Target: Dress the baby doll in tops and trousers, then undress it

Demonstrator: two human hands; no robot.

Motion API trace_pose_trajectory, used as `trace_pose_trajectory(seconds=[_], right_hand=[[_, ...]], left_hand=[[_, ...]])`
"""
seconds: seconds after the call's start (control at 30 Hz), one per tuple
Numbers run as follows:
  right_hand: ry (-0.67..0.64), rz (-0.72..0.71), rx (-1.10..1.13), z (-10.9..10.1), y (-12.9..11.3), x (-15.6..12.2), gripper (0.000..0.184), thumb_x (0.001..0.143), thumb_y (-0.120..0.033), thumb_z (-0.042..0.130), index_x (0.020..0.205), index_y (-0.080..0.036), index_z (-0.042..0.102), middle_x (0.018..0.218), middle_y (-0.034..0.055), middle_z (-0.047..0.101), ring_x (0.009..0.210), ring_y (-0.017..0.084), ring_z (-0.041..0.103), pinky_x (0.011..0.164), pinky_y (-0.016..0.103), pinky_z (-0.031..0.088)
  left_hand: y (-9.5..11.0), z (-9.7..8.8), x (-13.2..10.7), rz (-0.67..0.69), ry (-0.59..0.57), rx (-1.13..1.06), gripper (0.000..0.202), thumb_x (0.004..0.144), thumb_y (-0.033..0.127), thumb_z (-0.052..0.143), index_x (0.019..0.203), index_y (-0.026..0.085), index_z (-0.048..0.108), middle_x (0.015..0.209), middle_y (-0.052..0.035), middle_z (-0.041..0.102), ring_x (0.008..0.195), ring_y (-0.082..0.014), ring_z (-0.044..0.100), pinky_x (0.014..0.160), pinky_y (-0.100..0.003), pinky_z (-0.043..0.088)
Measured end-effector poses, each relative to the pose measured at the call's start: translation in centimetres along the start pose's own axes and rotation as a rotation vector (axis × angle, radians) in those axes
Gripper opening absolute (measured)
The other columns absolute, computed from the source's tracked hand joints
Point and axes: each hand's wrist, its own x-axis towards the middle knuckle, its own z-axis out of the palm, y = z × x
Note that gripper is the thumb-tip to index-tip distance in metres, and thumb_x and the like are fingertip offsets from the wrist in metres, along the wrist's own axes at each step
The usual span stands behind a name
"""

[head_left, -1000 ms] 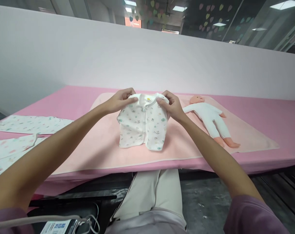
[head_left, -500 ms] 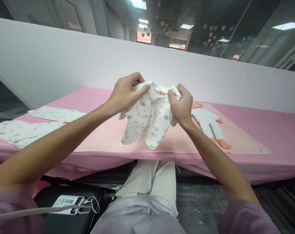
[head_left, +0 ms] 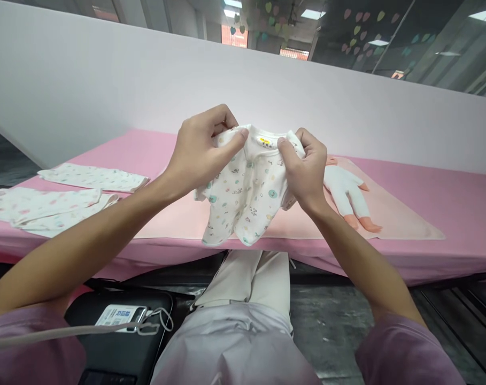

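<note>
A small white baby shirt [head_left: 243, 187] with a green and yellow print hangs in the air between my hands, over the front edge of the table. My left hand [head_left: 208, 141] pinches its shoulder beside the collar, thumb in front. On the other side of the neckline, my right hand [head_left: 307, 166] grips the opposite shoulder the same way. A yellow label [head_left: 264, 141] shows inside the collar. Below the hands, the front panels hang apart at the hem. Behind my right hand lies a doll [head_left: 345, 190] in a white suit, its head end hidden.
Two folded printed garments, one farther back [head_left: 92, 176] and one nearer [head_left: 46, 208], lie at the left of the pink-covered table [head_left: 411, 187]. A peach mat [head_left: 407, 222] lies under the doll. A black stool [head_left: 122, 347] with a corded device [head_left: 122, 317] stands at lower left.
Both hands still hold the shirt by its shoulders; the right hand has shifted slightly rightward, stretching the collar wider. The whole view has tilted a little downward.
</note>
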Motion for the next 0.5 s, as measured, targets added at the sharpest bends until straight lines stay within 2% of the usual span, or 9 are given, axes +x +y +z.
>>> trace_pose_trajectory(seconds=[0.17, 0.3, 0.4, 0.5], right_hand=[[-0.135, 0.027, 0.102, 0.5, -2.1, -1.2, 0.058, 0.105, -0.061, 0.075, 0.077, -0.026, 0.037, 0.075, -0.0029, 0.038, 0.075, 0.016, 0.050, 0.071, 0.032, 0.057], [-0.288, 0.055, 0.200, 0.9, -3.9, -1.9, 0.060, 0.101, -0.072, 0.076, 0.081, -0.026, 0.044, 0.077, -0.0024, 0.044, 0.078, 0.017, 0.054, 0.075, 0.033, 0.060], [-0.387, 0.082, 0.277, 0.7, -5.0, -1.7, 0.056, 0.103, -0.076, 0.070, 0.088, -0.025, 0.050, 0.083, -0.0012, 0.052, 0.083, 0.017, 0.060, 0.081, 0.036, 0.063], [-0.466, 0.074, 0.333, 0.0, -5.8, -0.9, 0.053, 0.102, -0.075, 0.072, 0.097, -0.025, 0.055, 0.094, -0.0002, 0.060, 0.094, 0.019, 0.066, 0.093, 0.040, 0.064]], left_hand=[[0.1, 0.4, -1.1, -0.004, -0.019, -0.035, 0.028, 0.103, 0.045, 0.071, 0.089, 0.025, 0.057, 0.068, 0.0002, 0.057, 0.065, -0.0168, 0.054, 0.059, -0.032, 0.041], [0.4, 0.9, -1.4, -0.012, -0.149, -0.159, 0.037, 0.107, 0.059, 0.066, 0.096, 0.025, 0.056, 0.074, -0.0012, 0.060, 0.067, -0.0169, 0.057, 0.058, -0.031, 0.042], [0.4, 0.9, -1.1, -0.001, -0.249, -0.304, 0.042, 0.111, 0.065, 0.059, 0.100, 0.025, 0.054, 0.086, -0.0032, 0.061, 0.077, -0.0179, 0.063, 0.069, -0.032, 0.052], [0.3, 0.5, -0.4, 0.032, -0.281, -0.428, 0.044, 0.113, 0.066, 0.057, 0.103, 0.024, 0.053, 0.098, -0.0053, 0.063, 0.092, -0.0200, 0.068, 0.084, -0.036, 0.058]])
